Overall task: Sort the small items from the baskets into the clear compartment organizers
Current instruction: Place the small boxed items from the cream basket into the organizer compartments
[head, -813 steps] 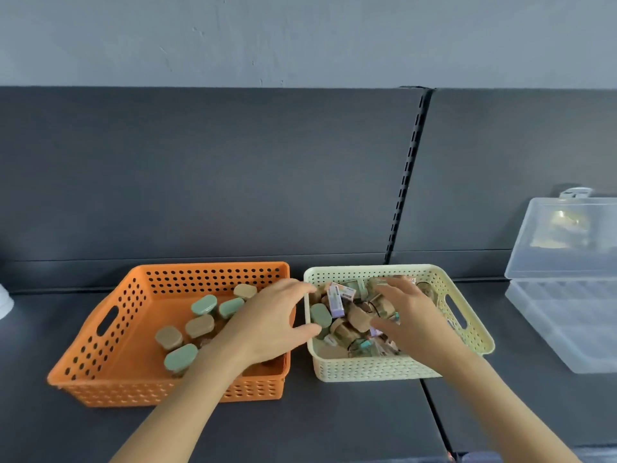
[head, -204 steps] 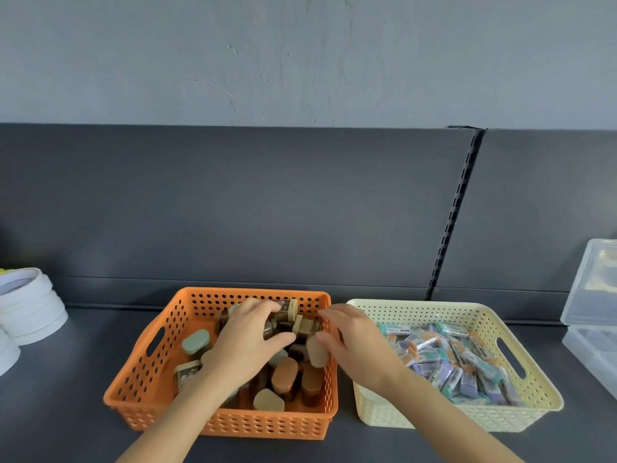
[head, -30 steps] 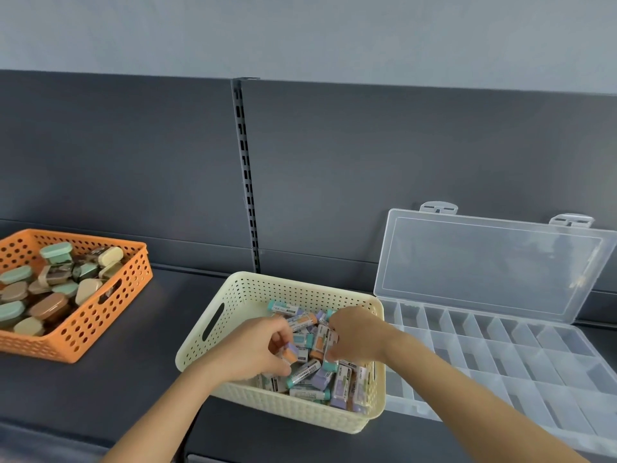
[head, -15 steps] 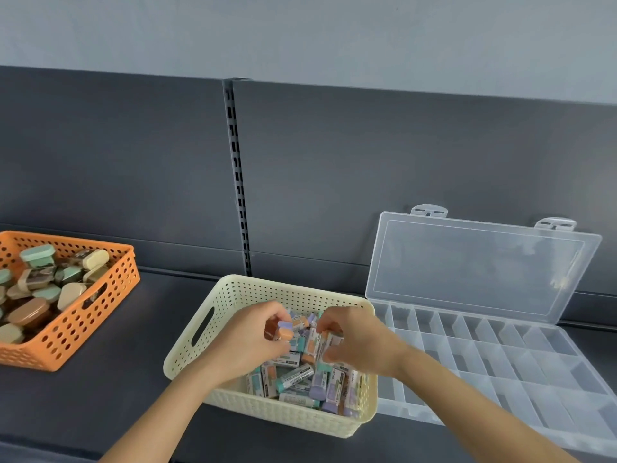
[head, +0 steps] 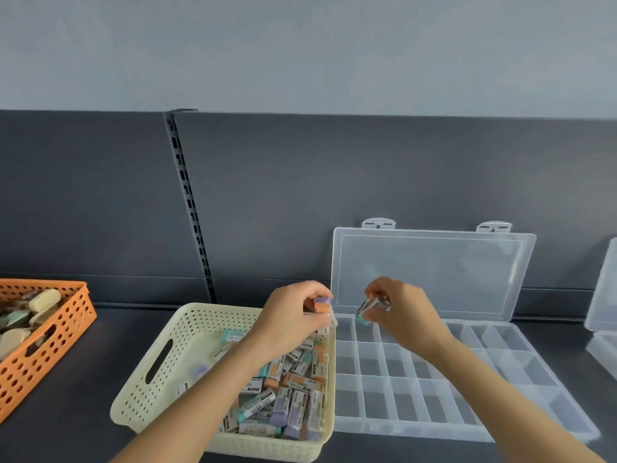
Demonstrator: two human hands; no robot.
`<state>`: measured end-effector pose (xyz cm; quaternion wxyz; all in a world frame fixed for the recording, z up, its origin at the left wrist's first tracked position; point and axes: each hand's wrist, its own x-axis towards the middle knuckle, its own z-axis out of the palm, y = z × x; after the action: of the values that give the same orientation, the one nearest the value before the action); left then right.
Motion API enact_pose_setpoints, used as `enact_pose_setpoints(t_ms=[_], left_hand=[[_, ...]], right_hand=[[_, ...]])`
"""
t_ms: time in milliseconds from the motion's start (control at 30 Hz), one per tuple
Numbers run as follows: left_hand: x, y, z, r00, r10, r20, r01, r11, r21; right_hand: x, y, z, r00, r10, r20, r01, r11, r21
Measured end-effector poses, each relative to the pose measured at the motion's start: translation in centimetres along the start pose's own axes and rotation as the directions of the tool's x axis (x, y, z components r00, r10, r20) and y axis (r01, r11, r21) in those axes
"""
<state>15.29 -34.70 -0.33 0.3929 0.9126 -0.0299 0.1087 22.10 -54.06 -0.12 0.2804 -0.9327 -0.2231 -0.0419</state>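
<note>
Dark grey bench (head: pixel 100 362), matching grey back panel (head: pixel 300 195) with a slotted upright (head: pixel 190 208), pale wall above.

Cream perforated plastic basket (head: pixel 157 389) sits near the front edge, mid-bench, with a pile of small sleeved erasers (head: pixel 287 396) heaped toward its right side. Clear plastic compartment organizer (head: pixel 434 412) is just beside the basket's right wall, with its lid (head: pixel 434 272) open and leaning on the back panel. Its visible compartments look bare.

Left hands-side: left hand (head: pixel 293 315) is above the basket's far right corner, fingers curled, pinching a small orange piece with a purple one on top (head: pixel 321 305).

Right hand (head: pixel 404 315) is above the organizer's far left compartments, pinching a teal-ended sleeved eraser (head: pixel 367 310) tilted tip-down. Cannot tell whether it touches the tray.

Orange perforated basket (head: pixel 50 355) at the left edge holds oval beige and green pieces (head: pixel 43 300). Second clear organizer (head: pixel 604 312) is cut off at the right edge.
</note>
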Motion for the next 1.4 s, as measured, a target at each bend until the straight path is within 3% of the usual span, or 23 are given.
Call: enact_pose_setpoints(t_ms=[133, 433, 633, 1400], left_hand=[[2.3, 1.4, 2.2, 0.999, 0.037, 0.033, -0.039, 0.998, 0.057], [5.5, -0.3, 5.4, 0.986, -0.081, 0.143, 0.043, 0.967, 0.251], [6.3, -0.3, 5.5, 0.970, -0.086, 0.228, -0.002, 0.933, 0.360], [4.8, -3.2, 4.2, 0.943, -0.214, 0.256, 0.124, 0.937, 0.326]], right_hand=[[0.0, 1.8, 0.1, 0.999, 0.029, -0.015, -0.028, 1.000, 0.007], [0.8, 3.7, 1.6, 0.998, -0.030, 0.063, 0.030, 0.999, 0.011], [0.9, 4.7, 2.2, 0.994, -0.015, 0.105, 0.015, 1.000, -0.002], [1.6, 5.0, 3.4, 0.990, -0.016, 0.141, 0.019, 1.000, -0.019]])
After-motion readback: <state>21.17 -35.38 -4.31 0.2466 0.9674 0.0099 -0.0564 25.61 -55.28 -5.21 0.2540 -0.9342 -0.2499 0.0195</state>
